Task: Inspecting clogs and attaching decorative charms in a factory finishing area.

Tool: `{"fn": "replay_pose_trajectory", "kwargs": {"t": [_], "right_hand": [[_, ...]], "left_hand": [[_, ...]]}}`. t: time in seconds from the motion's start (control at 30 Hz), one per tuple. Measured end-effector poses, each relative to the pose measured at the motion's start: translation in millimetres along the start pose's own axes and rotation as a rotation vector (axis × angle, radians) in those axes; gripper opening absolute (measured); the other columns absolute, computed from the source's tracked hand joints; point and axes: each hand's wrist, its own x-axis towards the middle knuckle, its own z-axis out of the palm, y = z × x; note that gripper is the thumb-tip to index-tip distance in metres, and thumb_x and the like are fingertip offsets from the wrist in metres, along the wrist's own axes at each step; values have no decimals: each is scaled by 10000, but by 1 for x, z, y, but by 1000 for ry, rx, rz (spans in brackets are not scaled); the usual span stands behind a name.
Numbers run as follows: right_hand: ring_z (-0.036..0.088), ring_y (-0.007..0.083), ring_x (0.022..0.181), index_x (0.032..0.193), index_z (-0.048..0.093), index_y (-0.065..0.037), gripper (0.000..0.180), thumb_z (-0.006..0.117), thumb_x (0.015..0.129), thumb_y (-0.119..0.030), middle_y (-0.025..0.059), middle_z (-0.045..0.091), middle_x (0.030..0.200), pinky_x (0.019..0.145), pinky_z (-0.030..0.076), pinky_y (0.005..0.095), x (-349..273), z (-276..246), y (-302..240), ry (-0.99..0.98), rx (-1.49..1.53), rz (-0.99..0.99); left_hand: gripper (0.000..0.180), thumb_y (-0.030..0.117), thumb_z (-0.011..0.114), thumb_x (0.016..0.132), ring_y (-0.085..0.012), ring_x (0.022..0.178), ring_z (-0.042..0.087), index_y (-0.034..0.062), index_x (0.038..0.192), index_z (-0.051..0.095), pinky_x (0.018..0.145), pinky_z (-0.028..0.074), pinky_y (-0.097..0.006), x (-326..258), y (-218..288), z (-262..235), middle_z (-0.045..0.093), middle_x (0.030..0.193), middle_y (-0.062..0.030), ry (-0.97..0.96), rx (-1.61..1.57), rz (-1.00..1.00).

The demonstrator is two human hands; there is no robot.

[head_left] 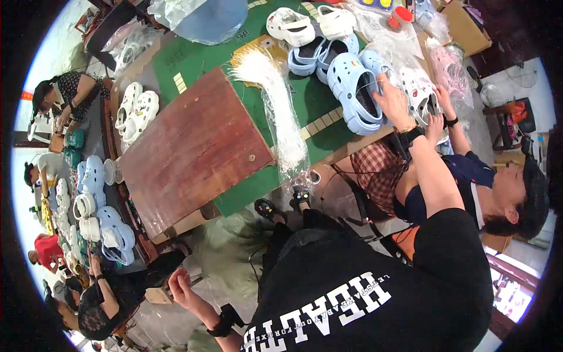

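Observation:
My right hand (pixel 394 102) reaches across the table edge to a light blue clog (pixel 346 79) with dark lining and small charms. Its thumb and fingers close on the rim near the opening; a thin pale strand seems to show beside the fingertips, too fine to make out. Behind stands another blue clog (pixel 372 60). My left hand (pixel 186 293) hangs away from the table at the lower left, fingers loosely bent and apart, apparently with nothing in it. A bundle of thin white plastic strands (pixel 278 111) in a clear bag lies on the green tabletop (pixel 234 196).
A reddish-brown board (pixel 193 152) covers the table's left part. White clogs (pixel 290 26) sit on blue ones at the back. At right, a co-worker's hands (pixel 434 126) handle a white charm-covered clog (pixel 416 94). More clogs (pixel 116 232) and people line a left-hand table.

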Motion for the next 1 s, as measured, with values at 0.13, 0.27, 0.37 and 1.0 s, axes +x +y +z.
{"fn": "replay_pose_trajectory", "kwargs": {"t": [0.13,0.27,0.37,1.0], "right_hand": [[650,412,784,1193,487,-169,394,633,844,-283,218,666,822,690,483,515,13,15,12,101,3,-15],[651,409,784,1176,488,-142,370,630,877,-306,205,678,835,668,480,502,31,27,11,186,53,9],[648,428,758,1186,472,-140,361,615,902,-312,213,677,820,651,477,510,52,44,2,239,99,9],[588,392,1113,1310,542,-62,506,645,822,-151,201,603,1258,927,468,437,85,39,79,-302,56,-51]], "left_hand": [[183,139,496,1006,-142,926,572,3,1038,613,873,472,-307,-10,6,6,619,995,-52,12,42,3],[163,116,491,1005,-145,942,580,5,1027,609,880,476,-308,-18,9,1,622,998,-56,11,84,-17],[155,113,493,1003,-145,955,593,7,1027,604,889,480,-311,-22,5,-2,632,995,-61,12,108,-51],[135,85,540,985,-136,915,613,-12,1031,623,855,486,-277,36,-7,4,656,983,-65,-36,-28,-21]]}}
